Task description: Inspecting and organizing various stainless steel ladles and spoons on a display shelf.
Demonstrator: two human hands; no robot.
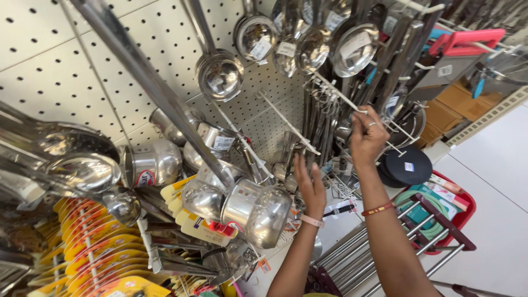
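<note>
Up at the pegboard (pixel 60 82), the right hand (pixel 367 137) pinches the tip of a white wire hook (pixel 335 92) between thumb and fingertips, narrow and closed on it; a ring shows on one finger and a red band sits on the wrist. That hook juts out from the board just below a row of hanging steel ladles (pixel 355 48), of which about six bowls can be counted along the top. The left hand (pixel 311 184) is raised lower down, fingers straight and together, palm toward a bunch of thin steel utensils (pixel 322 124) hanging on another hook; whether it touches them I cannot tell. It holds nothing. Two more bare white hooks slant out between the hands and the board. Left of the left hand hang three or four small lidded steel pots (pixel 258 212). Farther left sit large ladles and a stack of yellow packaged cards (pixel 96 247). Right of the arms, one red basket (pixel 459 212) holds a coiled green hose, beside a black round pan (pixel 407 165).
</note>
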